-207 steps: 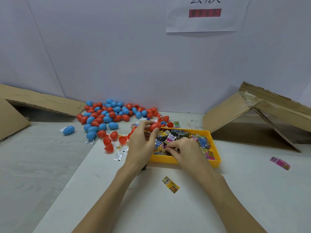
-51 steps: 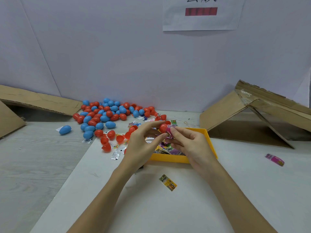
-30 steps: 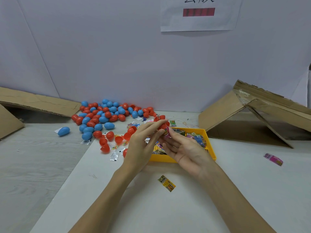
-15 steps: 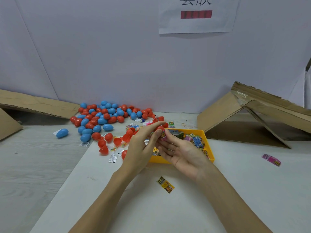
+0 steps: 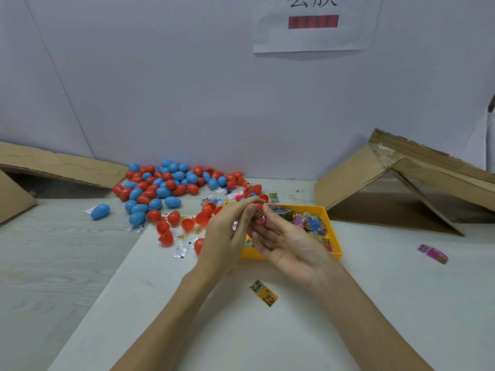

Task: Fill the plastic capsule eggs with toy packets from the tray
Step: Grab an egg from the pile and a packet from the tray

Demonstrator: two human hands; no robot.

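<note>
Wall paper sheet (image 5: pixel 313 25) bears cut-off characters, not readable.

One head-worn view; looks forward and down, close over the table (image 5: pixel 375 303); wall (image 5: pixel 187 89) behind.
</note>
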